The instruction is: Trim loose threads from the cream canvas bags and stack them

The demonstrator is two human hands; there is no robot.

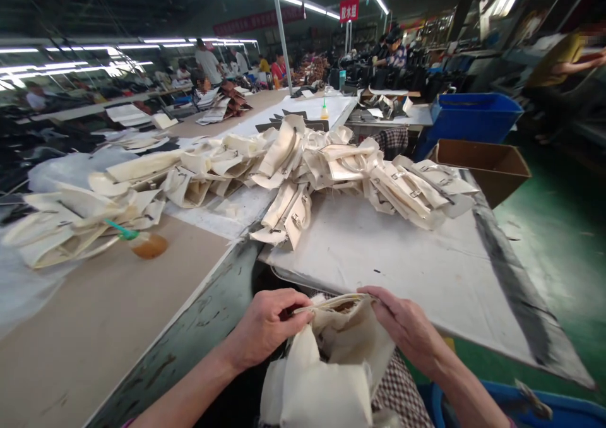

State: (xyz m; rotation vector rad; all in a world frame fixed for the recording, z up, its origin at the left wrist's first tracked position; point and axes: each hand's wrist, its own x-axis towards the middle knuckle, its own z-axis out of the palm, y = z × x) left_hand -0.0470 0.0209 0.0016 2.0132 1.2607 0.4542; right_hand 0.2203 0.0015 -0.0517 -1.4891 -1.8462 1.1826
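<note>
Cream bag (326, 384) sat in front of the checked cloth (401, 390), its mouth stretched crosswise from the left hand (274, 324), pinching one end, to the right hand (404, 321), grasping the other.

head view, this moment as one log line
left hand: gripping cream bag; right hand: gripping same bag; other bags: heaped ahead

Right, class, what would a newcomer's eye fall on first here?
The heap of cream bags across the tables ahead would probably catch the eye first. Next, at bottom centre, the left hand and right hand hold another cream bag by its rim. A green-nozzled amber bottle at left and a bright blue bin at upper right also stand out.
</note>
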